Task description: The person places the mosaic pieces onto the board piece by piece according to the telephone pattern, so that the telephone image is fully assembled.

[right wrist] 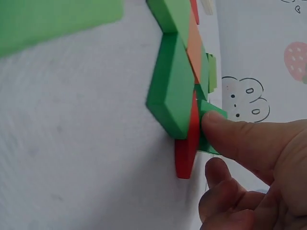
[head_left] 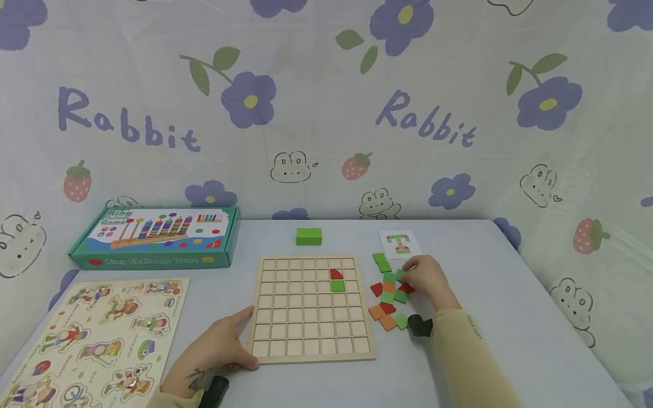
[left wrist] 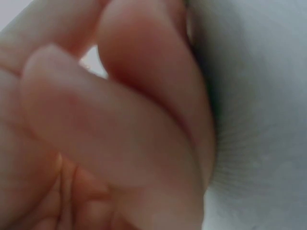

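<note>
A wooden grid board (head_left: pixel 296 300) lies on the table, with a red rounded piece (head_left: pixel 336 274) and a green square (head_left: pixel 338 286) in neighbouring cells. My left hand (head_left: pixel 216 345) touches its left edge and lower-left corner with spread index finger and thumb; the left wrist view shows other fingers (left wrist: pixel 115 129) bent, up close. Right of the board, my right hand (head_left: pixel 425 279) pinches a green tile (head_left: pixel 401 275) at the loose pile. In the right wrist view, the thumb of the right hand (right wrist: pixel 259 167) lies on that tile (right wrist: pixel 207 139), beside a red piece (right wrist: pixel 186 158) and another green tile (right wrist: pixel 172 91).
Behind the board stands a green block (head_left: pixel 309 237). A pattern card (head_left: pixel 400 245) lies behind the loose orange (head_left: pixel 388 322), red and green tiles. At the left are a boxed ring game (head_left: pixel 153 235) and a wooden picture board (head_left: pixel 97 340). A printed cloth (head_left: pixel 306 113) hangs behind the table.
</note>
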Action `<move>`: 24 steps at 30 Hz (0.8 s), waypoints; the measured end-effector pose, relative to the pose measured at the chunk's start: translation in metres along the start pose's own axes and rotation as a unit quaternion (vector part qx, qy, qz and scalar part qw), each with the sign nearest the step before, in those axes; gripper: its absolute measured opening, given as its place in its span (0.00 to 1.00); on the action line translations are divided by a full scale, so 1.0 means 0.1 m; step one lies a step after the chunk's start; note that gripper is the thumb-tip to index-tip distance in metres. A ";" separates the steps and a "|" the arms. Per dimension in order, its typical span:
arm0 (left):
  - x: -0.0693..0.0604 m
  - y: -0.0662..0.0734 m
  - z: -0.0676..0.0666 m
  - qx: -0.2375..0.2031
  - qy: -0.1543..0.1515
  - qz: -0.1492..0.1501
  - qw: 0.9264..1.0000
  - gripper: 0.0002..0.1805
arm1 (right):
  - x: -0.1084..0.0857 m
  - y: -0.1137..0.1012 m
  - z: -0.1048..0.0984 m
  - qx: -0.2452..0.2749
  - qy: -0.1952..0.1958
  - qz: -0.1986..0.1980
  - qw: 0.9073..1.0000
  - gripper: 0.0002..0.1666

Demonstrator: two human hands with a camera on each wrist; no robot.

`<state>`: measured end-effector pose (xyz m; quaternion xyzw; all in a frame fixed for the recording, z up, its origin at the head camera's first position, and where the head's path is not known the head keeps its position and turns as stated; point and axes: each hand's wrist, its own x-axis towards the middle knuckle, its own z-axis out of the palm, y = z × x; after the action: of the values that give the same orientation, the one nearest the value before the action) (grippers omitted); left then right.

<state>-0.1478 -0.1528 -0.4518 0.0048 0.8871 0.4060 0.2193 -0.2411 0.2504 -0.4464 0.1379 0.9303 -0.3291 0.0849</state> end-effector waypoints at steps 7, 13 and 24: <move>0.00 0.00 0.00 0.005 0.006 -0.004 1.000 0.62 | -0.02 -0.07 -0.08 0.007 0.006 -0.006 1.000 0.10; 0.01 -0.01 0.00 -0.001 0.002 0.000 1.000 0.62 | -0.09 -0.36 -0.04 0.056 0.029 -0.071 0.995 0.09; 0.03 -0.03 0.00 -0.001 0.000 0.001 1.000 0.62 | -0.16 -1.02 0.42 0.099 -0.027 -0.151 0.983 0.10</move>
<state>-0.1501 -0.1538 -0.4550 0.0053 0.8869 0.4067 0.2191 -0.2553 0.1446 -0.4148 -0.0056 0.9004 -0.4326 0.0451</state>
